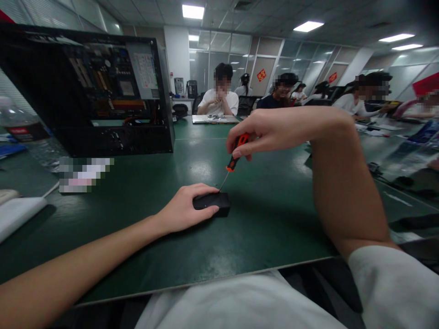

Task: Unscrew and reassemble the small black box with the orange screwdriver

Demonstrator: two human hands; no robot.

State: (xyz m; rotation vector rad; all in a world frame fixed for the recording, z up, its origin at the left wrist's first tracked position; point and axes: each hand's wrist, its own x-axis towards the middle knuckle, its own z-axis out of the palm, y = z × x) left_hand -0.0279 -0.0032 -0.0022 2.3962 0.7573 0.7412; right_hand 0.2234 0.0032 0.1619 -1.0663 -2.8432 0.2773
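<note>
A small black box (222,205) lies on the green tabletop (270,233) in front of me. My left hand (183,208) grips it from the left, thumb along the near side and fingers over the far side. In my right hand (255,135) is a screwdriver (235,157) with an orange and black handle, held tilted with its shaft pointing down and to the left. Its tip meets the upper face of the box near the far edge, by my left fingertips; what exactly it touches there is too small to make out.
An open computer case (164,132) stands at the back left, beside a plastic bottle (41,146). A white object (20,212) lies at the left edge. Across the table a person (219,98) sits behind a flat silver item (212,119); more people sit to the right.
</note>
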